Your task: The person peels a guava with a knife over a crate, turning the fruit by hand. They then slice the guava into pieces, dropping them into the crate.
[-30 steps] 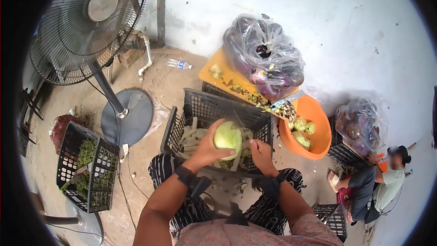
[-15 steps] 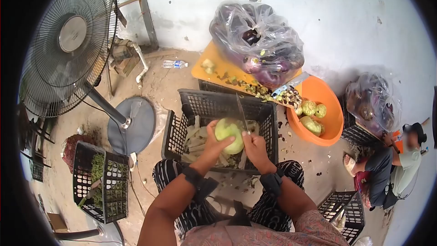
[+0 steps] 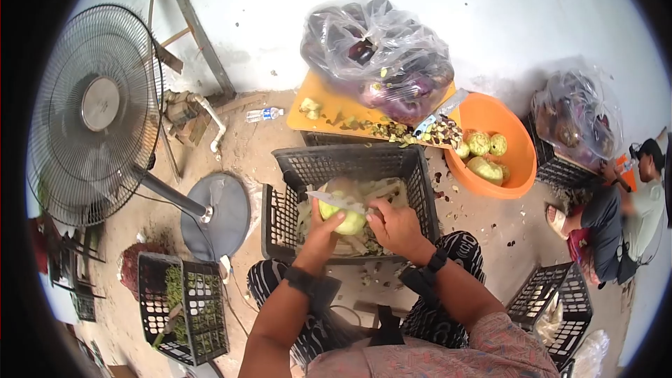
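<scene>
My left hand (image 3: pixel 322 232) cups a round, pale green peeled eggplant (image 3: pixel 351 224) from its left side, the thumb lying across it. In my right hand (image 3: pixel 402 228) is a knife, its handle mostly hidden by the fingers. The knife's blade (image 3: pixel 329 199) points left and lies across the upper part of the eggplant, close to my left fingers. Both hands are over a black plastic crate (image 3: pixel 343 159), in which pale cut strips (image 3: pixel 383 191) lie.
Behind the crate, an orange board (image 3: pixel 318 94) bears dark scraps and a bag of purple eggplants (image 3: pixel 378 49). An orange tub (image 3: pixel 521 147) of peeled ones stands to the right. Left are a standing fan (image 3: pixel 98 108) and a crate of greens (image 3: pixel 203 315). A person (image 3: pixel 640 203) sits far right.
The knife has swung from upright at the eggplant's right side to lying across its top, blade leftward. My right hand has turned with it. The view has shifted slightly.
</scene>
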The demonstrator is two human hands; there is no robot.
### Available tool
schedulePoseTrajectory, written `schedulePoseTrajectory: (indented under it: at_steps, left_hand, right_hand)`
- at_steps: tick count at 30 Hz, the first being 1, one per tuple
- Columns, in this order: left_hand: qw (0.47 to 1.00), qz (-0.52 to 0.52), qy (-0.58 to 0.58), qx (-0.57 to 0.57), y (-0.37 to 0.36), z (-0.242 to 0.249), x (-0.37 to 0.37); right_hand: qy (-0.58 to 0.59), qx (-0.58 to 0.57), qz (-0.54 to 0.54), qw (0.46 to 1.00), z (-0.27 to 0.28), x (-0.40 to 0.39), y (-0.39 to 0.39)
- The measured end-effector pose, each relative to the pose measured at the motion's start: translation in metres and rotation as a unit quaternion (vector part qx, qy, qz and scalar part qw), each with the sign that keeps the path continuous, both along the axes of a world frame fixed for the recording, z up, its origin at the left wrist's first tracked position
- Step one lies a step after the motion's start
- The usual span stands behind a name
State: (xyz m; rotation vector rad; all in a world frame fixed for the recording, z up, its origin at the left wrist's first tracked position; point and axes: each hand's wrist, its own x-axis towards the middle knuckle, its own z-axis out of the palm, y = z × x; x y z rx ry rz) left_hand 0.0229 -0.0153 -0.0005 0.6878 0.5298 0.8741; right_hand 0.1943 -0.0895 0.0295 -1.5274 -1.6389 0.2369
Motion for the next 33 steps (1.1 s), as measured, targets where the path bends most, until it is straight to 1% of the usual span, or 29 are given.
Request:
schedulePoseTrajectory:
  at_steps: [2, 4, 5, 7, 11, 15, 21, 27, 30, 33]
  left_hand:
    - [1.000, 0.003, 0.010, 0.006, -0.002, 0.004, 0.002]
    - [0.999, 0.009, 0.020, 0.042, -0.002, 0.004, 0.005]
    - [0.999, 0.004, 0.019, 0.042, -0.001, 0.005, 0.006]
    - [0.999, 0.001, 0.021, 0.046, -0.001, 0.004, 0.008]
    - [0.998, 0.002, 0.029, 0.053, -0.004, 0.014, 0.013]
    - [0.999, -0.017, 0.023, 0.046, -0.004, 0.012, 0.012]
    - [0.995, -0.031, 0.032, 0.089, -0.007, 0.013, 0.010]
    - [0.997, -0.030, 0.018, 0.066, -0.009, 0.011, 0.004]
    - [0.996, -0.046, 0.010, 0.075, -0.006, 0.010, 0.000]
    - [0.997, -0.068, -0.007, 0.045, -0.002, 0.004, -0.003]
  right_hand:
    - [0.003, 0.002, -0.004, 1.000, 0.001, 0.001, -0.002]
    - [-0.046, 0.005, 0.005, 0.999, 0.004, 0.005, -0.003]
    - [-0.041, 0.005, -0.001, 0.999, 0.002, 0.006, -0.003]
    - [-0.075, 0.020, 0.022, 0.997, 0.000, 0.009, -0.004]
    - [-0.066, 0.009, 0.019, 0.998, -0.002, 0.016, -0.005]
    - [-0.079, 0.028, 0.029, 0.996, -0.001, 0.022, -0.004]
    - [-0.097, 0.044, 0.023, 0.994, 0.001, 0.025, -0.005]
    - [-0.120, 0.042, 0.017, 0.992, -0.001, 0.028, -0.004]
    - [-0.126, 0.048, 0.020, 0.991, 0.001, 0.031, -0.002]
    - [-0.132, 0.055, 0.022, 0.989, -0.002, 0.029, 0.000]
